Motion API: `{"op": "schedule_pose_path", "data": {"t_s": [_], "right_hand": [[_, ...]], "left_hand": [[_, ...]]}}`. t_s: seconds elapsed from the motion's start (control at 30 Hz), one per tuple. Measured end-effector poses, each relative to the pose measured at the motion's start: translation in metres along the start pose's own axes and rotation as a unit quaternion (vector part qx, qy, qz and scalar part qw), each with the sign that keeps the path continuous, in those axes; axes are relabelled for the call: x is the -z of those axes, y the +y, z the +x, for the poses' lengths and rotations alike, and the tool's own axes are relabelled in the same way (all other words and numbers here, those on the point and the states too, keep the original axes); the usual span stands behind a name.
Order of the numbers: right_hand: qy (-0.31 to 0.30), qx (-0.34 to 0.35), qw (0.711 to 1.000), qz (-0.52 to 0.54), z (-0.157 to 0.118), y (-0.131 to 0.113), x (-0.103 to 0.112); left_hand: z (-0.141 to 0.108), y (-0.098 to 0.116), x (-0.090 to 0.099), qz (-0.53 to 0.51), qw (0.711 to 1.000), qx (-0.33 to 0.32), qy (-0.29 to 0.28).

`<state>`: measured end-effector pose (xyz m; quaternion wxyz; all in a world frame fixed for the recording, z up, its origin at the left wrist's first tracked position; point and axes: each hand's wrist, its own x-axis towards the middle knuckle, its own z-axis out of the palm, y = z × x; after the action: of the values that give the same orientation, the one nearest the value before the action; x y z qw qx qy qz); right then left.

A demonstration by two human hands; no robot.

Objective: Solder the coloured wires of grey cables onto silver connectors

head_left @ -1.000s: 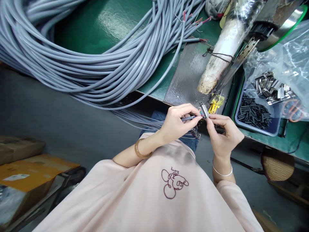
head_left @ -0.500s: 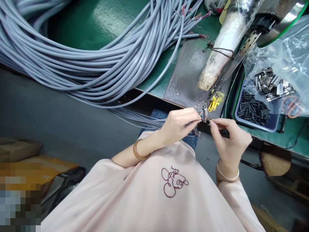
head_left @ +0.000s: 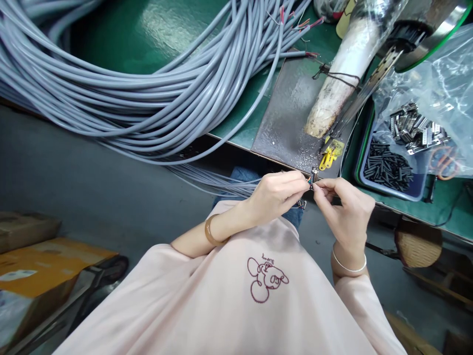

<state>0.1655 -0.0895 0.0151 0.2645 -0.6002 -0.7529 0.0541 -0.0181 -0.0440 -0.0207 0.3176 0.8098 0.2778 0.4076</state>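
Note:
My left hand (head_left: 278, 193) is closed in a pinch on thin coloured wires (head_left: 309, 180) right behind a small metal multi-pin connector (head_left: 314, 175). The connector stands on edge between my two hands, just off the table's front edge. My right hand (head_left: 345, 207) is closed too, its thumb and forefinger pressed together at the connector's lower end. Anything small between those fingertips is hidden. Below my left fingers another metal connector (head_left: 302, 203) hangs over my lap. Grey cables (head_left: 221, 183) run beneath my left hand.
A large bundle of grey cables (head_left: 177, 98) covers the table's left. Ahead are a metal plate (head_left: 284, 108) with solder specks, a plastic-wrapped tube (head_left: 336, 84) and a yellow plastic piece (head_left: 328, 157). At right, a blue bin (head_left: 410, 195) holds black sleeves and connectors beside orange-handled scissors (head_left: 445, 161).
My right hand has moved left, from just right of the connector onto its lower end. The connector has turned slightly and dropped a little. My left hand has shifted slightly down.

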Motion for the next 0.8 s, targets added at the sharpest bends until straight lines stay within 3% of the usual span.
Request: {"op": "schedule_pose_path", "data": {"t_s": [0.47,0.63,0.7,0.8], "right_hand": [[-0.020,0.003,1.000,-0.007,0.001,-0.004,0.003],[-0.062,-0.019,0.995,0.078,0.004,-0.006,0.007],[-0.011,-0.053,0.991,0.125,0.005,-0.003,0.009],[0.197,-0.045,0.967,0.156,0.000,0.001,0.028]], "left_hand": [[-0.007,-0.001,-0.002,0.002,1.000,-0.002,-0.005],[-0.010,0.002,0.003,-0.034,0.999,0.021,-0.013],[-0.013,0.001,0.006,-0.052,0.996,0.045,-0.062],[-0.019,-0.005,0.011,-0.047,0.983,0.051,-0.168]]}}
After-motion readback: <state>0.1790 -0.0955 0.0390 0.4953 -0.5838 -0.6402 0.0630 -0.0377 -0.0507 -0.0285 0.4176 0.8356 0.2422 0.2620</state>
